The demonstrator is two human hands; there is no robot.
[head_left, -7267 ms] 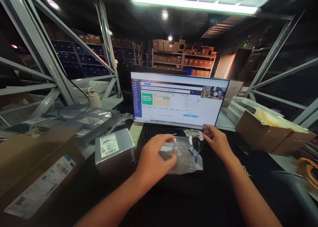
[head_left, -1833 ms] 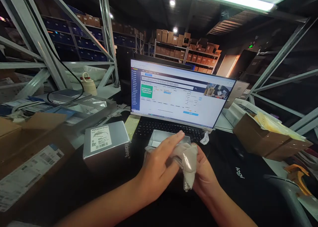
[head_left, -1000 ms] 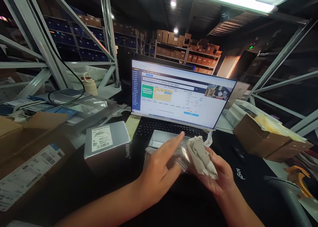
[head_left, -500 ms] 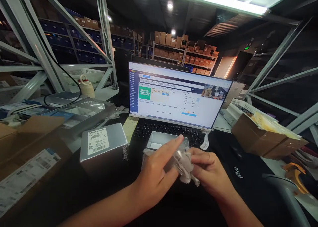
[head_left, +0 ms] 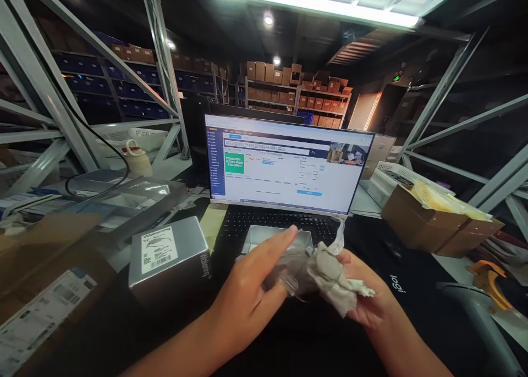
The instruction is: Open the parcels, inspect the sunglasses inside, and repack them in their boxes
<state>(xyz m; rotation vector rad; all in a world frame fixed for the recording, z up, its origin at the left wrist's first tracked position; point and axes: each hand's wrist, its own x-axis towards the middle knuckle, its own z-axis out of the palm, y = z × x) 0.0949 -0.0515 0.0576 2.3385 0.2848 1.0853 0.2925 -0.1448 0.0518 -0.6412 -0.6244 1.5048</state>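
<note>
My left hand (head_left: 247, 283) is closed, its thumb and fingers pinching a crinkled clear plastic bag (head_left: 291, 281) over the dark desk. Closed on a small grey drawstring cloth pouch (head_left: 332, 281) with a zigzag edge, my right hand (head_left: 367, 292) is just right of the bag. What the pouch contains, if anything, is hidden. Behind my left hand stands an open silver box (head_left: 256, 236), partly covered by that hand. To its left is a closed silver box (head_left: 169, 250) with a white label reading "Wakening".
A monitor (head_left: 280, 168) stands behind a black keyboard (head_left: 239, 223). At the left is an opened cardboard box (head_left: 45, 256) with a shipping label. On the right are a mouse (head_left: 391, 249), a cardboard box (head_left: 429, 217) of yellowish packets and a barcode scanner (head_left: 478, 305).
My right hand has moved right with the cloth pouch, which now shows more fully and lies apart from my left fingers. My left hand keeps its pinch on the plastic bag. The view has shifted slightly.
</note>
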